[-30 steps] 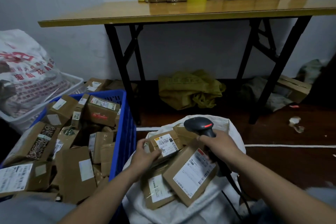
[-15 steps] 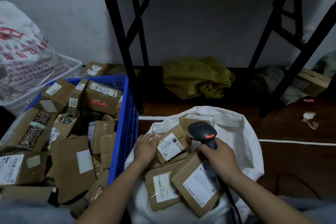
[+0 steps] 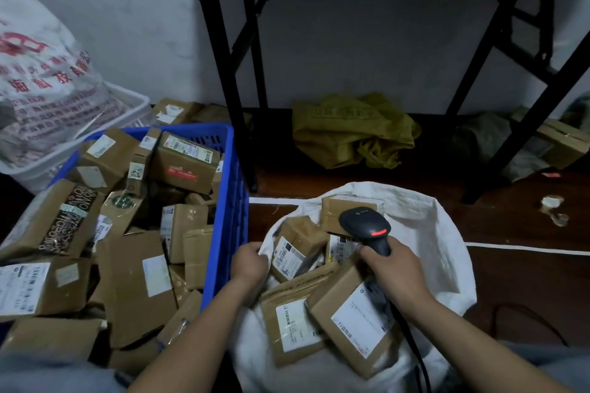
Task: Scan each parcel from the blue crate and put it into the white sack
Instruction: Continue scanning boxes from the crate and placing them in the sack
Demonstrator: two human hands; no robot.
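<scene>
The blue crate [image 3: 238,201] on the left holds several brown cardboard parcels [image 3: 134,281] with white labels. To its right the white sack [image 3: 431,233] stands wide at the mouth with several parcels inside. A small labelled parcel [image 3: 295,249] lies near the sack's left side, touched by neither hand. My left hand [image 3: 249,263] is at the sack's left rim, fingers curled on the white cloth. My right hand [image 3: 396,268] grips the handle of a black barcode scanner [image 3: 365,225], whose head with a red light hovers over the sack's parcels.
A folding table's black legs [image 3: 223,73] stand just behind the crate and sack. A crumpled yellow-green bag [image 3: 354,131] lies under the table. A white basket [image 3: 134,102] with a printed sack [image 3: 41,73] sits far left. The scanner's cable [image 3: 415,354] runs down over the sack.
My left hand has let go of the small labelled parcel, which now lies in the sack, and moved left to the sack's rim. The view has tilted downward.
</scene>
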